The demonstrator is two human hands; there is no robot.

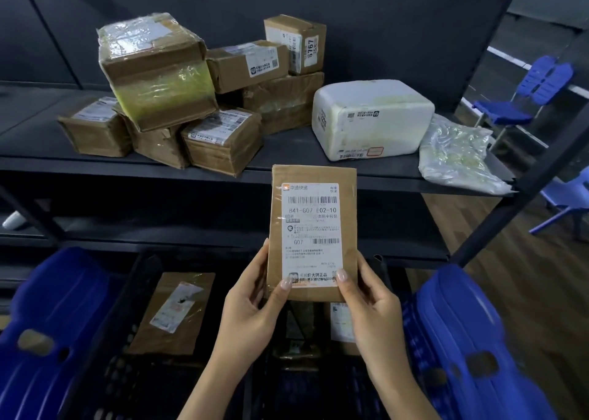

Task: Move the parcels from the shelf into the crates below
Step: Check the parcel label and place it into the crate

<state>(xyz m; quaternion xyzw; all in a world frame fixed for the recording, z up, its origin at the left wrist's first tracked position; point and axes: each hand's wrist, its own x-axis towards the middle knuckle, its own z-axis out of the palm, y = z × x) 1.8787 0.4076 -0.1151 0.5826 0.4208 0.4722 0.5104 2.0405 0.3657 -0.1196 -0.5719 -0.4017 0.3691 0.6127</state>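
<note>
Item 1, L hand: I'm gripping the flat parcel at its lower left edge, thumb on the label face, fingers wrapping behind.

Item 2, R hand: I'm gripping the lower right edge of the same pkg, thumb on the label corner. Both hands closed on it, none free.

Item 3, flat parcel: I'm holding it upright in front of the shelf edge, label toward me, above the crates, not yet in one. Brown card, taped over, slim. Prob. light and fairly stiff, judging by the easy fingertip hold; tape film is looking slick, so edges are the better grip than faces. No sign of fragile contents, can't tell.

Item 4, black crate below: one brown parcel is already lying in it, label up. A 2nd labelled pkg is showing just behind my R wrist; which compartment, can't tell.

Item 5, blue crates, either side, blurred.

Item 6, shelf: approx. seven brown boxes still waiting in a pile at left; the big film-wrapped box is leaning on the smaller ones, prob. the heaviest, needing two hands under it. White foam box at right, bulky but prob. light, crushable at the corners. Clear poly bag at far right is overhanging the edge; soft, floppy, best scooped from beneath.
</note>
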